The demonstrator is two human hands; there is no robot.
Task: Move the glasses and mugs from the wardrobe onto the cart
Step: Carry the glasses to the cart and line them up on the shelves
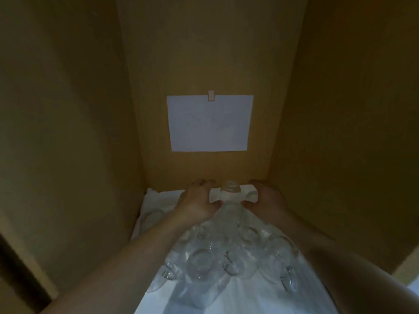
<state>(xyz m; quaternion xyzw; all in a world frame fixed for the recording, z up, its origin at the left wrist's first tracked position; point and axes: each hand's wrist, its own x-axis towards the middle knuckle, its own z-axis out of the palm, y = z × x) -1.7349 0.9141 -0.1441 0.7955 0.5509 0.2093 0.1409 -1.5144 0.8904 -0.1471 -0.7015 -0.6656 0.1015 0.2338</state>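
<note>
White mugs (233,194) at shelf back, directly ahead past glasses (199,264); left hand (197,202) and right hand (267,200) grip them from either side.

You won't get any readable text here. Only candidate is the white paper sheet (209,123) clipped to the wardrobe back wall (204,53): faint marks on it, too blurred to read. No labels or numbers legible elsewhere.

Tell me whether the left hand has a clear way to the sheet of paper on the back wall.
Probably yes: nothing stands between the left hand and the paper, though it now holds a white mug.
</note>
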